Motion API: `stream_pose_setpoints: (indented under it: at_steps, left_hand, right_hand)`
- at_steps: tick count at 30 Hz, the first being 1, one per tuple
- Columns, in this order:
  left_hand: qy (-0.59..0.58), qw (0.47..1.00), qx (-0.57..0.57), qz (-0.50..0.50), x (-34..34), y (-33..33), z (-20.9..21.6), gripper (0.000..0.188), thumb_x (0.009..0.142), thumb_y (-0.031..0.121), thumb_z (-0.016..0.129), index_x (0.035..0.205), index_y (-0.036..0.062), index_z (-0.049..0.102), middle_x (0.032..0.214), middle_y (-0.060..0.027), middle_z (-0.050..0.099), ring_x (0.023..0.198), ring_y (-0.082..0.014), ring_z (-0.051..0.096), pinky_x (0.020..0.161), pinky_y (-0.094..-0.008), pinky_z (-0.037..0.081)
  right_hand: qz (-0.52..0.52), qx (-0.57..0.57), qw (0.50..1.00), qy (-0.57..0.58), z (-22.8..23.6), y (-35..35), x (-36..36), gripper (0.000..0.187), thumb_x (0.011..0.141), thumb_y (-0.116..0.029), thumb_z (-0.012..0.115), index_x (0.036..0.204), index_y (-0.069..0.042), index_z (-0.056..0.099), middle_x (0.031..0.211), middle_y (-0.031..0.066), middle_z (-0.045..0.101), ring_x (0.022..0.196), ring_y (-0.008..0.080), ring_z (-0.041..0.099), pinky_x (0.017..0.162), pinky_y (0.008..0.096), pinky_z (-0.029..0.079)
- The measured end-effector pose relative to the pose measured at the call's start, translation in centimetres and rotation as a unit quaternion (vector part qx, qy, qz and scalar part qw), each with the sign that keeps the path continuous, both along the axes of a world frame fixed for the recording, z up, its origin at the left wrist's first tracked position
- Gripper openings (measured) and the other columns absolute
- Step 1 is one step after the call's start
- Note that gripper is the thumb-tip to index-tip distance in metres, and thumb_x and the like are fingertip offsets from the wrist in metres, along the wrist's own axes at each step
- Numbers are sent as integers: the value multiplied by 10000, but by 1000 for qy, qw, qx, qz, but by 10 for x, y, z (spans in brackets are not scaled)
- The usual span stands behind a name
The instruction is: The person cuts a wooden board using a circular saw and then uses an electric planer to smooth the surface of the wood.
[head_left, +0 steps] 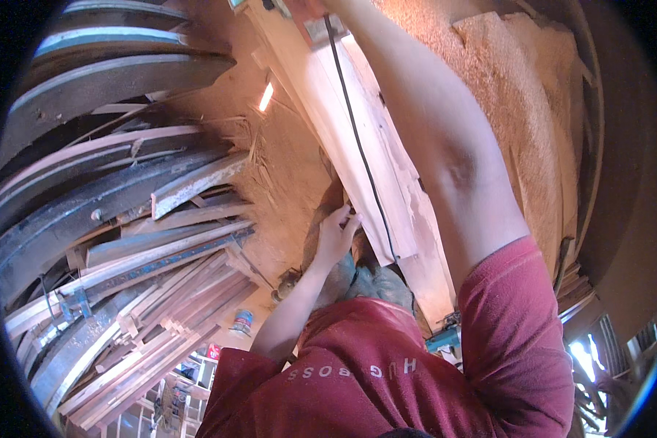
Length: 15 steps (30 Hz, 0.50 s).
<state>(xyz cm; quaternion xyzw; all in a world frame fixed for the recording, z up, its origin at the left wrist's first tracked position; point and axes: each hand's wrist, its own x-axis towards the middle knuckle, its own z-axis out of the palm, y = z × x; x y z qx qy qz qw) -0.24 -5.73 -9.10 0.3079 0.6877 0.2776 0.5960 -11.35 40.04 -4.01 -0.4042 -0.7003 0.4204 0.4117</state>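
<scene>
A long pale wooden board (343,109) runs from the top of the view down toward my body. My right arm reaches far forward, and my right hand (337,6) is at the top edge, mostly cut off, on a red-and-grey corded power tool (318,29). The tool sits on the board's far part. Its black cord (359,146) trails along the board toward me. My left hand (337,233) is beside the board's near left edge, fingers loosely bent and apart, with nothing visible in it. Whether it touches the board I cannot tell.
Stacked curved timbers (102,168) and thin wood strips (160,321) fill the left side. A heap of wood shavings (511,109) lies at the right. Near my right side is a teal tool (444,340). A small blue-labelled container (242,321) stands at lower left.
</scene>
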Motion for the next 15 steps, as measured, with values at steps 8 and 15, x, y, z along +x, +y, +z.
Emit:
stream_pose_setpoints:
  at_steps: [8,15]
  left_hand:
    - [-26,987,-76,137,6,-25,-5,374,1044,316,542,1103,-31,669,921,-70,699,856,-98,614,757,-288,502]
    - [-100,973,-20,207,16,-45,-30,446,1048,344,540,1323,0,609,1133,-57,698,935,-144,644,784,-296,525]
  right_hand:
    - [44,-191,967,-163,9,-136,115,609,1046,-521,375,930,-32,720,878,216,698,914,385,674,845,454,503]
    - [51,-229,967,-98,47,-366,318,532,1012,-460,476,750,-2,548,620,110,478,598,180,487,573,371,402]
